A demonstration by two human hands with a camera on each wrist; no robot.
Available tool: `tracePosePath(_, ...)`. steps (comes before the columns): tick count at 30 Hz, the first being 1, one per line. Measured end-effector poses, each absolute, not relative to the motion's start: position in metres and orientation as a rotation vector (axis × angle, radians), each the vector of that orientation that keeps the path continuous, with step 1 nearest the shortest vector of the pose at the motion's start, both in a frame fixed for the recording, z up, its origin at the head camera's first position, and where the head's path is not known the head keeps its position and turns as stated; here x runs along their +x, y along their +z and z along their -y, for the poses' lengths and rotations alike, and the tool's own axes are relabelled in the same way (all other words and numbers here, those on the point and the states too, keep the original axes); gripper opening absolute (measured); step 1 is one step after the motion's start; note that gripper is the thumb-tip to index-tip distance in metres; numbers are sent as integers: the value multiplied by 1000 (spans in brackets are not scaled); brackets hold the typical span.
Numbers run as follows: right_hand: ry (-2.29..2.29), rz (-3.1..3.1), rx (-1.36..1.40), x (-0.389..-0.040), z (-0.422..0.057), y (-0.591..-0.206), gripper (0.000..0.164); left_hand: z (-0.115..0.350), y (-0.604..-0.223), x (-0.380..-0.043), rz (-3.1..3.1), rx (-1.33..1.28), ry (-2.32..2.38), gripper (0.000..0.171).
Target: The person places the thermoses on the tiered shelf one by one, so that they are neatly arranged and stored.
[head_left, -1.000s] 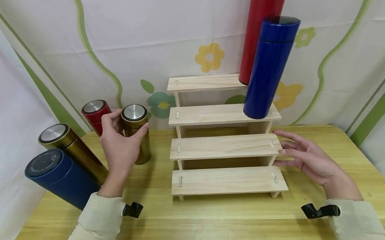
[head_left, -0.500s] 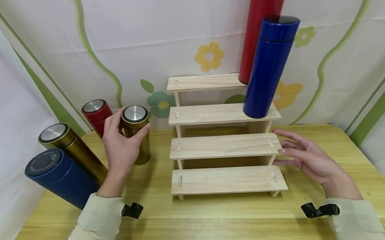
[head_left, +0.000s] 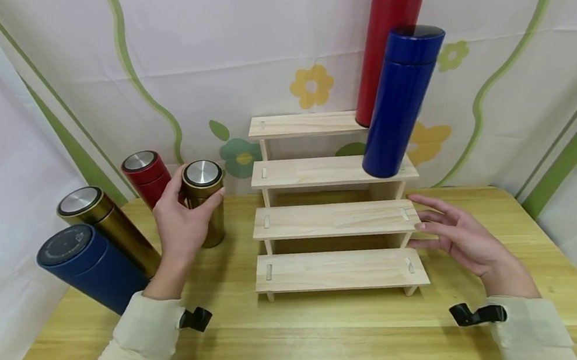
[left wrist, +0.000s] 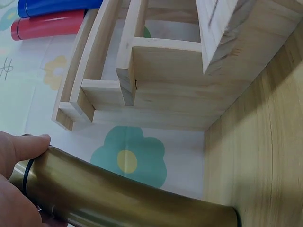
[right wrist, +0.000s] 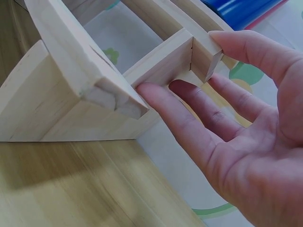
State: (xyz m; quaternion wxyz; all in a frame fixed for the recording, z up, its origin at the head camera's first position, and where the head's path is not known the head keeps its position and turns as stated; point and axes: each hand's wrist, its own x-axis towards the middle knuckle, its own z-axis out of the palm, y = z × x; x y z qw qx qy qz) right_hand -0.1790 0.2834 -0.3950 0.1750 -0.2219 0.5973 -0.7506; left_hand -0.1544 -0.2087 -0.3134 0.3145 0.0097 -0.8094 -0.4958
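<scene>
My left hand [head_left: 182,223] grips a gold thermos [head_left: 214,229] with a silver-topped lid, thumb on its near right side and fingers around its back left. In the left wrist view the thumb and fingers lie close to the dark ring below the lid. The base of the thermos is down at the table. On the other side my right hand [head_left: 463,238] is at the right end of a stepped wooden stand [head_left: 335,219]. Its fingers [right wrist: 177,118] are loosely extended, and the tips touch a shelf end and the support under it.
Left of the left hand stand a red thermos [head_left: 148,180], another gold thermos [head_left: 114,227] and a dark blue thermos [head_left: 92,271]. A tall red thermos [head_left: 391,28] and a bright blue thermos [head_left: 402,103] stand on the right ends of the stand's upper shelves. A patterned cloth [head_left: 253,43] hangs behind.
The gold thermos's top has tipped very slightly toward me in the left hand, whose fingers have shifted a little around it. The right hand and the stand have stayed put.
</scene>
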Motion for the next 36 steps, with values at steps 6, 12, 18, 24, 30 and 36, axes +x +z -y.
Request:
tracePosePath(6,-2111,-1700,-640,-180,-283,-395,63,211,-298,-146,2146,126,-1348,64)
tracePosePath(12,-2112,-1700,-628,-181,-281,-395,63,208,-273,-132,2119,173,-1474,65)
tracePosePath(18,-2120,-1693,-614,-180,-282,-396,63,204,-246,-118,2175,243,-1609,80)
tracePosePath(24,-2124,-1682,-617,-179,-284,-397,63,204,-227,-110,2170,228,-1735,84)
tracePosePath(30,-2131,-1677,-619,-179,-285,-397,63,208,-212,-106,2082,187,-1840,82)
tracePosePath(36,-2139,-1659,-610,-178,-285,-396,62,209,-201,-101,2032,159,-1915,82)
